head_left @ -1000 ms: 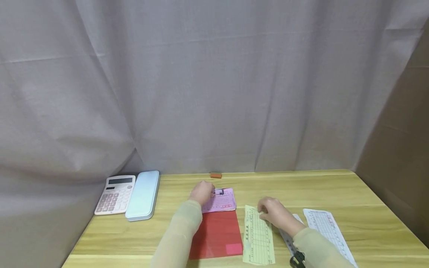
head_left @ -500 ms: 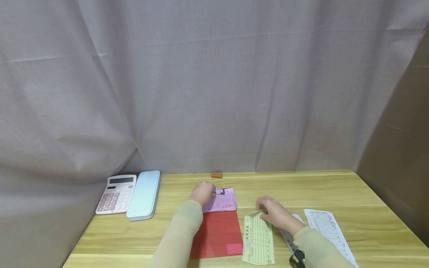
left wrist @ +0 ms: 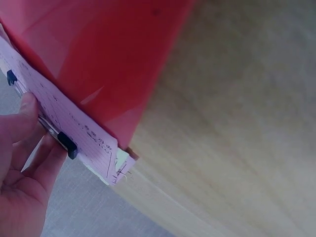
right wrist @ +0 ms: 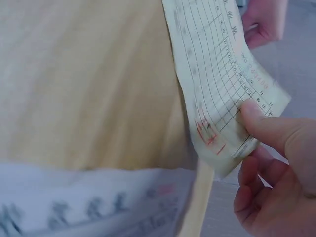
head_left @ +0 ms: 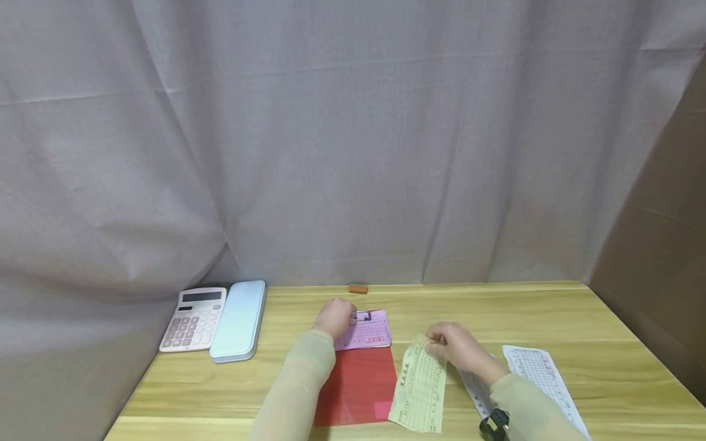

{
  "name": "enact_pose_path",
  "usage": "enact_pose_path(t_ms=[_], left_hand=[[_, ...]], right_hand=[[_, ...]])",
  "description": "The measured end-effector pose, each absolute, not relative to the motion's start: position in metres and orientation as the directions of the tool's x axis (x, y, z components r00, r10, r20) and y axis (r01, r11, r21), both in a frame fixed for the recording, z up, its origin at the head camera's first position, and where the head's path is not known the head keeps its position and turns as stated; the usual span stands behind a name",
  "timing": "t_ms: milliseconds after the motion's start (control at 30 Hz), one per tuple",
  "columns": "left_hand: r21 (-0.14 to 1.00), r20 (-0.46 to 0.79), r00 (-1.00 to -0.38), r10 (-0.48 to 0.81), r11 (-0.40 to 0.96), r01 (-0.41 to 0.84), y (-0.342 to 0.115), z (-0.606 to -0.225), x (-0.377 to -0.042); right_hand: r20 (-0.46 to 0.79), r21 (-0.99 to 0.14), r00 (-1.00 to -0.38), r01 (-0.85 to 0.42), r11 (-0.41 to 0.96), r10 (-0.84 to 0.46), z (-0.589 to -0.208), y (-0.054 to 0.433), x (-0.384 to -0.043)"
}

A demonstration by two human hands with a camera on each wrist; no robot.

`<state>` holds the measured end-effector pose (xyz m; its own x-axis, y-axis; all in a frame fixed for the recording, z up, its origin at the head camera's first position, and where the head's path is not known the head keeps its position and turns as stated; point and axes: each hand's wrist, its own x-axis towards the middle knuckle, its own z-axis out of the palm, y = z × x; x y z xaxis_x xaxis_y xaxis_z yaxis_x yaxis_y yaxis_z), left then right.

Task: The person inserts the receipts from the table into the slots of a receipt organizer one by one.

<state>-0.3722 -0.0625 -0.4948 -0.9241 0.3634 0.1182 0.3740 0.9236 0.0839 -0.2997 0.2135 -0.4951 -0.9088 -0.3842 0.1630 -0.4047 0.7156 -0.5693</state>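
My left hand (head_left: pixel 333 318) is at the top of a red plastic folder (head_left: pixel 358 383). Its thumb presses a metal clip with black ends (left wrist: pixel 47 126), while the fingers curl in from behind. Under that clip lie pink printed slips (head_left: pixel 366 331), with a pale green edge showing among them in the left wrist view. To the right, my right hand (head_left: pixel 460 349) pinches one end of a yellow-green printed slip (head_left: pixel 421 389) between thumb and fingers. That slip is partly raised and curved, its lower end near the folder's right edge.
White printed forms (head_left: pixel 543 373) lie on the wooden table at the right, one partly under the right forearm. A calculator (head_left: pixel 193 321) and a pale blue case (head_left: pixel 238 321) sit at the left. A small brown block (head_left: pixel 358 288) is near the back edge.
The yellow-green slip has gone from lying flat to being lifted and tilted, its lower end swung left over the folder's edge. My left hand stays on the clip.
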Motion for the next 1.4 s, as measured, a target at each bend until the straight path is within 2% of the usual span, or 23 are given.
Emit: enact_pose_path(t_ms=[267, 533, 800, 1000, 1400], left_hand=[[0.093, 0.114, -0.925, 0.362, 0.923, 0.373, -0.064, -0.494, -0.372], [0.113, 0.109, -0.924, 0.365, 0.919, 0.377, -0.063, -0.497, -0.375], [0.157, 0.098, -0.929, 0.357, 0.916, 0.369, -0.063, -0.497, -0.375], [0.166, 0.086, -0.928, 0.363, 0.913, 0.373, -0.063, -0.496, -0.376], [0.15, 0.096, -0.922, 0.374, 0.911, 0.385, -0.064, -0.498, -0.377]], right_hand=[[0.163, -0.669, -0.905, -0.394, 0.63, -0.393, -0.483, 0.219, -0.303], [0.028, -0.827, -0.966, -0.167, 0.537, -0.256, -0.48, 0.211, -0.303], [-0.061, -0.862, -0.991, -0.01, 0.507, -0.123, -0.483, 0.194, -0.302], [-0.119, -0.911, -0.992, 0.095, 0.401, -0.036, -0.492, 0.174, -0.302], [-0.179, -0.948, -0.984, 0.171, 0.268, -0.007, -0.502, 0.14, -0.307]])
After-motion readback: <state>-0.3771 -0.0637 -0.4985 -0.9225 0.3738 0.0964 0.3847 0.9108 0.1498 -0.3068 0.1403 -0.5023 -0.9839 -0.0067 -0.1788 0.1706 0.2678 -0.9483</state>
